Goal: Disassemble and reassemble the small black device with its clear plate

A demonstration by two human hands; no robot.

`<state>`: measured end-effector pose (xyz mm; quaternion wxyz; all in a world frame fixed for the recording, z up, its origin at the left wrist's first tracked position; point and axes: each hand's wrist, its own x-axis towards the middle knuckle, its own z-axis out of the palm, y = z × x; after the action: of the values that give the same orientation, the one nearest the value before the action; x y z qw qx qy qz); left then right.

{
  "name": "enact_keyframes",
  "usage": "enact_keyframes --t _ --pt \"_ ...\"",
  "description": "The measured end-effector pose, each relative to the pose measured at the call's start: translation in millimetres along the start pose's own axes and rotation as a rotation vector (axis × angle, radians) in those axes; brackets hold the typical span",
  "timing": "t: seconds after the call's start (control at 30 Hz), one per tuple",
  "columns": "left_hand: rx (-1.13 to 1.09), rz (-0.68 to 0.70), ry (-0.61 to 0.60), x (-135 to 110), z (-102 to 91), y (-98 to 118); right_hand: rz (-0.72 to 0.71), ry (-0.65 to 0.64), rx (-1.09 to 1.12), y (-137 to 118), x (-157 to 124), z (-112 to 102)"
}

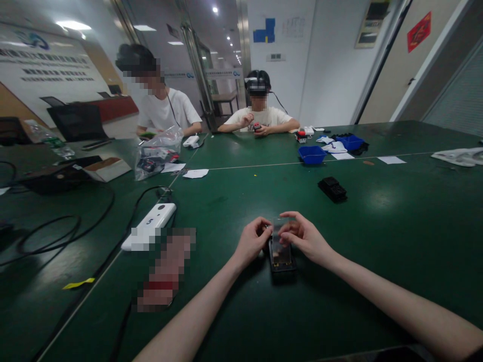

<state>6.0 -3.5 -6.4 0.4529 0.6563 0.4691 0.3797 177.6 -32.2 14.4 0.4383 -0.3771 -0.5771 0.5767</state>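
Your two hands are over the near middle of the green table (392, 241), around a clear sheet (277, 246) and the dark rectangular device (284, 268) it overlaps. Device lies on the tabletop, its near end showing below the sheet. Your left hand (254, 239) is bent into a pinch at the left edge; can't tell whether it has the sheet or the device. Your right hand (304, 237) is at the right edge, index finger stretched toward the top, the others loosely curled; can't tell if they grip. Black stacked piece (332, 189) sits farther out to the right, well apart from both hands. On your left: white power bank (153, 223) marked 5, a pixelated flat object (168, 269) just beside it on the near side, then a yellow strip (78, 284) farther left by the black cable. Far side left of centre: clear plastic bag (156, 153) with items in it. Far right of centre: blue tray (311, 155) with white paper close by. Two people in white tops sit across the far edge; one handles a small red-and-black object (257, 127).
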Motion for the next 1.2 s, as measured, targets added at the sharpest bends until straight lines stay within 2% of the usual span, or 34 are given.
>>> enact_keyframes --t 0.3,0.67,1.2 --pt "-0.007 -0.004 0.008 -1.6 0.4 4.5 -0.019 -0.013 -0.238 -9.3 -2.6 -1.4" --pt "-0.006 -0.008 -0.018 -1.7 -0.2 4.6 0.011 -0.009 -0.186 -2.9 1.4 -6.0" --pt "-0.008 0.015 -0.042 -2.3 0.3 4.4 -0.016 -0.043 -0.243 -2.3 0.9 -7.5"
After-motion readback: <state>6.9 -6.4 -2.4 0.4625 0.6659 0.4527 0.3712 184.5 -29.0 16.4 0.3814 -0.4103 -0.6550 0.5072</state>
